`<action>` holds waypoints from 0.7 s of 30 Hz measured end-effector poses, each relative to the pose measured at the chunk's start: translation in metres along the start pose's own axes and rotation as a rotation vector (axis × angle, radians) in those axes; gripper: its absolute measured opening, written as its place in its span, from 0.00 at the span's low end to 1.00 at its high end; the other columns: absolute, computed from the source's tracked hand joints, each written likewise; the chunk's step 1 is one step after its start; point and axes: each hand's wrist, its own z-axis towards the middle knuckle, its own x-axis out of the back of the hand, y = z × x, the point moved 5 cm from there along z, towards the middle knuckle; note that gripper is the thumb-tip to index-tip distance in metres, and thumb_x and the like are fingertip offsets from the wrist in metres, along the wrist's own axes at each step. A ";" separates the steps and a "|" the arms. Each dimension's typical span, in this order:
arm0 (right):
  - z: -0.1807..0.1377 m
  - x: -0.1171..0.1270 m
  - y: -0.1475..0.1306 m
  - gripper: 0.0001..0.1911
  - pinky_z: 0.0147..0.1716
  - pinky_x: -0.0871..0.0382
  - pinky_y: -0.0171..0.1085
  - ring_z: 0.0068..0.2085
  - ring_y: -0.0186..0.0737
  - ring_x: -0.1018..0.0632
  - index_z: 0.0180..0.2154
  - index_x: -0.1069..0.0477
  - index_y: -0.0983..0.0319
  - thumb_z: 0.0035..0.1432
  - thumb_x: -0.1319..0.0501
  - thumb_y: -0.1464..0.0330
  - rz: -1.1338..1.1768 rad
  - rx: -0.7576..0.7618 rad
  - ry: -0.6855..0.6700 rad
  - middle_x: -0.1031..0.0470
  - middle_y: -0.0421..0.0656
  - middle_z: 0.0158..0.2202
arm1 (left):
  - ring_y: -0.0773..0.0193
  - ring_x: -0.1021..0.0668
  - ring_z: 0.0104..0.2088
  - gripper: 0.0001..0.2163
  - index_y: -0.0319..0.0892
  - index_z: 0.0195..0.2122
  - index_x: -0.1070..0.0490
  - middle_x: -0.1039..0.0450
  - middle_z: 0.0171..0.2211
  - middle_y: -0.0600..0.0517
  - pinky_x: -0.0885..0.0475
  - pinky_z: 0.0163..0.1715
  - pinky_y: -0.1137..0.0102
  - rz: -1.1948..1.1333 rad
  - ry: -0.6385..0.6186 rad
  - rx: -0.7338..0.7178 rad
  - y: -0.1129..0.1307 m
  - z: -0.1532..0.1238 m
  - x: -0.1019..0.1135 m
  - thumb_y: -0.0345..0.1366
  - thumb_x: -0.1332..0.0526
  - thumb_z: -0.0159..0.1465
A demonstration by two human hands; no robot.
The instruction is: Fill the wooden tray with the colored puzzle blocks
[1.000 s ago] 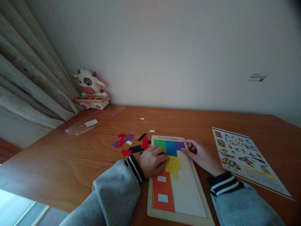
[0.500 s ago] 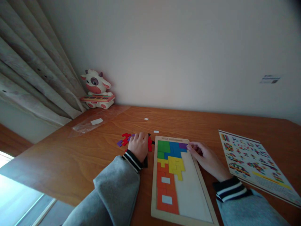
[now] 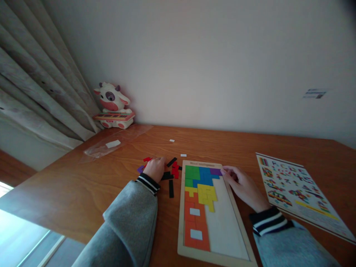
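A wooden puzzle board (image 3: 180, 222) lies in front of me, partly filled with green, blue, purple, yellow and orange pieces. My right hand (image 3: 246, 187) is at its upper right corner, thumb and forefinger closed on the edge beside the purple piece (image 3: 215, 172). To the left of the board, my left hand (image 3: 154, 170) reaches over a loose pile, its fingertips hidden behind the back of the hand. Around it lie red pieces (image 3: 175, 170), a purple piece (image 3: 140, 169) and black pieces (image 3: 171, 188).
A printed pattern sheet (image 3: 300, 189) lies on the right of the wooden table (image 3: 111, 193). A cow-shaped toy keyboard (image 3: 114, 107) stands in the back left corner, near a clear plastic bag (image 3: 96, 150). Two small white slips (image 3: 183, 155) are behind the board.
My left hand has moved left across the loose pile, uncovering black and red pieces beside the board. My right hand stays at the board's corner.
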 end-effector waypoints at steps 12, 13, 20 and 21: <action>0.000 0.001 0.001 0.21 0.37 0.29 0.42 0.36 0.44 0.24 0.44 0.29 0.60 0.61 0.47 0.51 -0.001 0.005 0.024 0.24 0.46 0.35 | 0.54 0.22 0.42 0.09 0.40 0.38 0.27 0.23 0.37 0.44 0.28 0.44 0.63 0.068 0.000 0.071 -0.004 -0.002 0.000 0.33 0.48 0.68; 0.000 0.001 0.001 0.22 0.37 0.29 0.42 0.36 0.44 0.24 0.44 0.29 0.60 0.61 0.47 0.51 -0.003 0.005 0.023 0.24 0.46 0.35 | 0.54 0.21 0.42 0.09 0.40 0.39 0.28 0.23 0.37 0.45 0.27 0.43 0.64 0.066 0.000 0.069 -0.005 -0.002 0.000 0.33 0.47 0.68; 0.000 0.001 0.000 0.22 0.38 0.29 0.42 0.36 0.44 0.24 0.45 0.29 0.61 0.62 0.47 0.51 0.001 -0.003 0.012 0.24 0.46 0.36 | 0.55 0.20 0.40 0.10 0.41 0.45 0.29 0.22 0.38 0.45 0.27 0.41 0.65 0.040 0.020 0.024 0.001 -0.003 0.003 0.34 0.48 0.68; 0.000 0.001 -0.001 0.22 0.38 0.29 0.43 0.36 0.44 0.24 0.44 0.29 0.61 0.62 0.47 0.51 -0.002 -0.001 0.014 0.24 0.46 0.36 | 0.55 0.20 0.38 0.11 0.40 0.44 0.28 0.22 0.37 0.45 0.27 0.39 0.65 0.040 0.021 0.019 0.002 -0.002 0.003 0.33 0.49 0.68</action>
